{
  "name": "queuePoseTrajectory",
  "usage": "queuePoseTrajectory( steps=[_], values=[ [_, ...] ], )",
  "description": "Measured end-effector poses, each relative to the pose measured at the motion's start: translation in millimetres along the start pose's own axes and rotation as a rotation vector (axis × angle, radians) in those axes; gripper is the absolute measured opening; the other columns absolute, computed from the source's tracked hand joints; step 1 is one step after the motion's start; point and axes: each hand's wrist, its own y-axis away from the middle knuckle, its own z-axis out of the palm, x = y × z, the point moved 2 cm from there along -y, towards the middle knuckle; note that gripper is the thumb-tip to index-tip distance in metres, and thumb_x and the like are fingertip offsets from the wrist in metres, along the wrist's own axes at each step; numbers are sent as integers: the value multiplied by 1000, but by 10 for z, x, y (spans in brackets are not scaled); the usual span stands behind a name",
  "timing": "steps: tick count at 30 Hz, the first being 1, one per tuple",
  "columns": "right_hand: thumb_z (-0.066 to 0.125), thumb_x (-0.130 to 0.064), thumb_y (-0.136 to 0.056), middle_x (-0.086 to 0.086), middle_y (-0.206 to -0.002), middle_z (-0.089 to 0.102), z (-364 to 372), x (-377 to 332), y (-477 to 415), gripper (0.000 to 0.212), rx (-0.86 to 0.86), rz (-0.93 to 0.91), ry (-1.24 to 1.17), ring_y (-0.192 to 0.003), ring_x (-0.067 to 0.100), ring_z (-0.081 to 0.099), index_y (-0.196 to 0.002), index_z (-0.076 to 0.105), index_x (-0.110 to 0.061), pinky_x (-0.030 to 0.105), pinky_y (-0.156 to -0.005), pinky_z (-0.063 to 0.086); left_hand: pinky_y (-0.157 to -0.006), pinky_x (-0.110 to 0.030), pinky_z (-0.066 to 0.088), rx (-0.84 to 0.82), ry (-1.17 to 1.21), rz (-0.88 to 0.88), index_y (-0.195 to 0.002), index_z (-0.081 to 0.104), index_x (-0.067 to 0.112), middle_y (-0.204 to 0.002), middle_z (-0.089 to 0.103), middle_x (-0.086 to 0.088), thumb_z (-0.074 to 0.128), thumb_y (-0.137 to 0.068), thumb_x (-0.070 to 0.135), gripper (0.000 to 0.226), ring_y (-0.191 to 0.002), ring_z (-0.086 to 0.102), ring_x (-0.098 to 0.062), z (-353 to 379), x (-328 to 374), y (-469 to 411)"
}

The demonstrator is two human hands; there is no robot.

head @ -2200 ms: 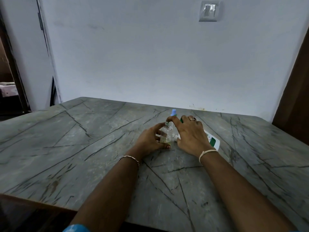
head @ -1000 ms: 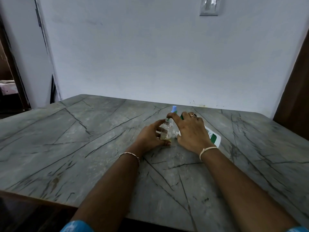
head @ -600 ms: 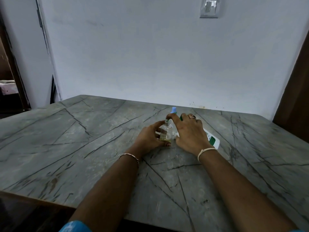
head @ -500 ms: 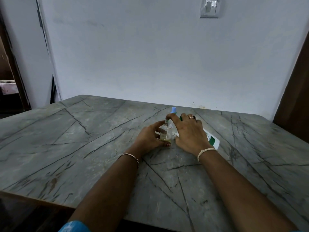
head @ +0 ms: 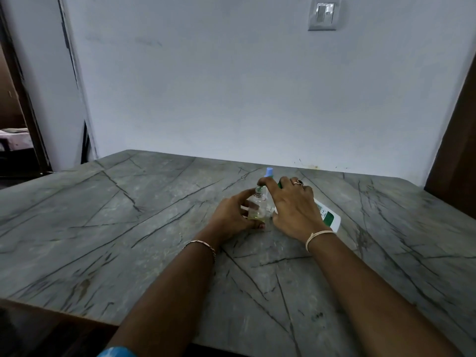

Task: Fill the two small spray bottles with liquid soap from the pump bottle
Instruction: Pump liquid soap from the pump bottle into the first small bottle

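Both forearms reach forward over the grey marble-patterned table (head: 128, 228), and the hands meet near the middle of it, a little toward the far edge. The left hand (head: 233, 215) rests with its side on the table top. Its thumb and fingers are curled round the small spray bottle (head: 257, 207) and hold it upright. This bottle is clear, its neck is uncovered, and a little yellowish liquid shows at its bottom.

The right hand (head: 293, 204) lies palm down over the upper part of the pump bottle (head: 327, 217), with the fingers bent over it and grasping it. The pump bottle is white with a green label and is tilted, its lower end pointing toward the person's right. The index finger stretches to the left and ends just above the neck of the small bottle. The pump head itself is hidden under the fingers.

Counted: one small clear bottle and one pump bottle. One light blue cap (head: 268, 172) stands up behind the fingertips; I cannot tell what it sits on. There is one thin bracelet (head: 199, 244) on the left wrist, one pale band (head: 318, 234) on the right wrist, and one ring (head: 298, 182) on the right hand. One switch plate (head: 323, 14) is on the white wall.
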Motion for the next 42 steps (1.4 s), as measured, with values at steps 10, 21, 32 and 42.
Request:
queuePoseTrajectory(
  steps=[10,21,32,42],
  values=[
    [64,-25,-82,8,-120,50,34,74,40,79,-12,-21,-7,-114,28,47,-143,16,-40,46,-95,40,-85,-26,54,-3,15,-17,-144,37,27,-111,67,1,87,-64,18,94,-93,68,-16,12,-20,-10],
    [64,-24,-80,6,-118,51,23,73,32,78,-6,-23,-8,-114,27,47,-142,19,-38,44,-94,40,-90,-35,55,-14,18,-7,-142,38,31,-112,67,2,88,-63,21,93,-93,68,-16,15,-37,-15],
    [64,-23,-79,7,-118,51,16,29,-11,71,-4,1,-28,-112,28,47,-137,25,-32,44,-92,40,-80,-18,50,-13,18,-10,-143,36,33,-113,66,3,86,-66,22,93,-93,67,-13,8,-42,-22],
    [64,-23,-81,6,-118,51,11,74,53,80,-18,-18,-10,-113,27,47,-142,16,-39,44,-94,40,-79,-17,50,-9,15,-2,-143,37,33,-108,64,6,86,-66,23,92,-90,66,-10,12,-45,-19]
  ],
)
